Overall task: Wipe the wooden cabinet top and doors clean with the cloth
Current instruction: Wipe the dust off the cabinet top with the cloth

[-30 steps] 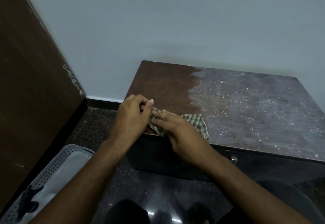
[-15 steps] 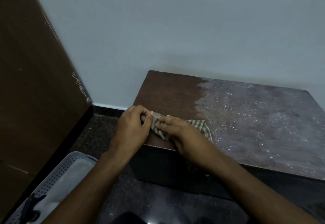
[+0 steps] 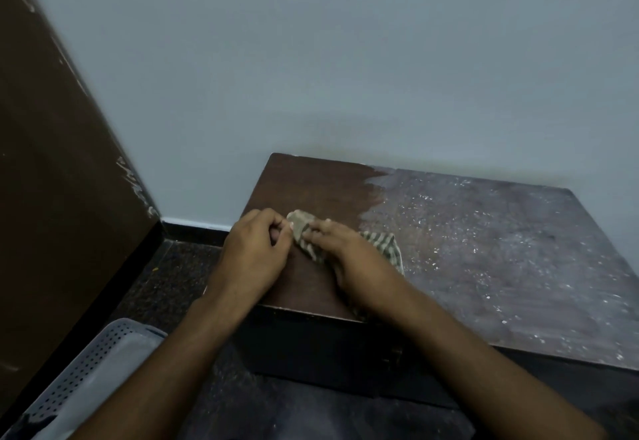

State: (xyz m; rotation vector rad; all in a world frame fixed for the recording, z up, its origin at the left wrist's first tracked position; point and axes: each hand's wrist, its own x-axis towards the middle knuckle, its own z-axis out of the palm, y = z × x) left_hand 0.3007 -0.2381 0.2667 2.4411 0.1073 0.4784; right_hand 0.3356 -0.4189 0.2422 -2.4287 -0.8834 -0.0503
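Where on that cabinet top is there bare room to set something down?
The dusty stretch of the cabinet top right of the cloth is bare. It is crowded at the near left, where the left hand and right hand hold the cloth.

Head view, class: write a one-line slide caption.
Both hands, left hand and right hand, grip a striped cloth on a half-wiped, dusty wooden cabinet top.

Pale blue-grey wall [image 3: 345,59] behind, black skirting [image 3: 193,227] along its foot. Dark speckled floor [image 3: 173,273] below. Brown wooden panel [image 3: 52,197] at left, perforated grey basket [image 3: 86,370] just beside it.
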